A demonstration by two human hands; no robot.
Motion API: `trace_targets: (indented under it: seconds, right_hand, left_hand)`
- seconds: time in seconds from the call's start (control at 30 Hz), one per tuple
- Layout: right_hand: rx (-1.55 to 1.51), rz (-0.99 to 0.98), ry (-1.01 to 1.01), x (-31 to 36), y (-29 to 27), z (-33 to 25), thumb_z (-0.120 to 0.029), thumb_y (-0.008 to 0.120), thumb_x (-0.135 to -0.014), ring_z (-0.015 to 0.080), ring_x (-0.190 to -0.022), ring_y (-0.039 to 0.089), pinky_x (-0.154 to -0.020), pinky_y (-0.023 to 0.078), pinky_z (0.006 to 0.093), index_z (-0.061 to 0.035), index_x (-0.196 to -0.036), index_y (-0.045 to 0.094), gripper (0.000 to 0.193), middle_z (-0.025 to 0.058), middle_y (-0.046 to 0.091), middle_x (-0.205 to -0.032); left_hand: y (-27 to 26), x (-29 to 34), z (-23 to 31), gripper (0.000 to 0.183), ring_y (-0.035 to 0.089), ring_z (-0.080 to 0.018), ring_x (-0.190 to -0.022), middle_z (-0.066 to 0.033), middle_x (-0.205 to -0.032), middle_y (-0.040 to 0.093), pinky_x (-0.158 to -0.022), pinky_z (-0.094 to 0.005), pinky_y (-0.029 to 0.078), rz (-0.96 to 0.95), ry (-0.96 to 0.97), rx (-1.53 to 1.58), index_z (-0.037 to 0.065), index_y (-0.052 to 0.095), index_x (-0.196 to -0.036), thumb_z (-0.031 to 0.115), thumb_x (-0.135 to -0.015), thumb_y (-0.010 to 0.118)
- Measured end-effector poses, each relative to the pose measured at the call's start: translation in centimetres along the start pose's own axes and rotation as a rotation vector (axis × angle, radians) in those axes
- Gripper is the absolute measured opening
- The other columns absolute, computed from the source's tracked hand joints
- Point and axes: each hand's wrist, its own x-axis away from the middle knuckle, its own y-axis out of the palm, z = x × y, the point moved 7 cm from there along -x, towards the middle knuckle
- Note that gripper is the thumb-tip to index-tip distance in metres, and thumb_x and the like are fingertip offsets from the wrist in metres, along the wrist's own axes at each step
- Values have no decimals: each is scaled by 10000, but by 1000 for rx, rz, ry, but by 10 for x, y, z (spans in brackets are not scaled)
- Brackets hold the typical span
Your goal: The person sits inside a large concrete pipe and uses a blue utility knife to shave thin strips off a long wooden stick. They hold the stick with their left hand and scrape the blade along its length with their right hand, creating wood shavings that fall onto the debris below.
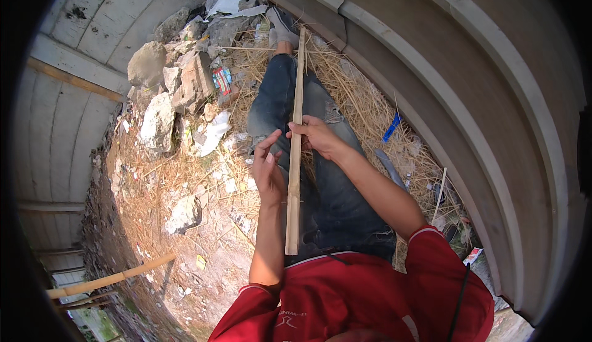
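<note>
A long pale strip of split bamboo [294, 197] lies lengthwise over my legs, from my waist up toward my shoe. Its lower end is close to the hem of my red shirt, and its far end is beside my foot. My right hand [314, 137] pinches the strip near its middle, the thumb and fingers around it. Just left of the strip, my left hand [269, 172] is raised with its fingers apart and nothing visible in it. My blue jeans [333, 181] are under the strip, worn through at the knees.
Rocks [157, 120] and litter are heaped at the far left, with dry straw [364, 104] around my legs. A corrugated metal wall [444, 95] curves along the right. A bamboo pole [117, 278] juts in at lower left. A blue plastic piece [391, 127] lies by the wall.
</note>
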Motion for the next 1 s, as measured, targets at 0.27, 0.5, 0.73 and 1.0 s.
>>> trace_targets:
  seconds: [0.27, 0.5, 0.73, 1.0]
  right_hand:
    - [744, 297, -311, 20, -52, 3, -408, 704, -986, 135, -614, 585, -589, 458, 313, -16, -968, 736, 394, 52, 652, -674]
    - [1354, 833, -408, 36, -222, -44, -172, 653, -907, 371, -834, 720, -773, 562, 458, -33, -1040, 744, 213, 184, 721, -847]
    - [2098, 245, -62, 32, -314, 52, -69, 700, -822, 323, -1336, 493, -1100, 414, 485, -133, -1211, 721, 394, 135, 599, -1353]
    - [1856, 464, -451, 48, -277, -24, -98, 755, -848, 326, -1316, 498, -1085, 356, 516, -99, -1198, 668, 361, 148, 608, -1319]
  left_hand:
    - [7, 87, -72, 427, 548, -106, -536, -71, -948, 649, -476, -228, 417, -105, -814, 153, 31, 447, -1456, 51, -1041, 545]
    - [7, 61, -85, 485, 431, -56, -449, -19, -813, 578, -401, -229, 332, 2, -675, 63, 9, 499, -1496, 45, -1021, 593]
    - [40, 62, -66, 607, 422, -50, -456, -22, -814, 561, -411, -225, 349, 8, -414, 123, -14, 371, -1578, 41, -1020, 604]
    - [80, 1, -21, 499, 403, -28, -445, 52, -613, 470, -428, -204, 299, -174, -253, 189, -77, 413, -1513, 78, -1057, 544]
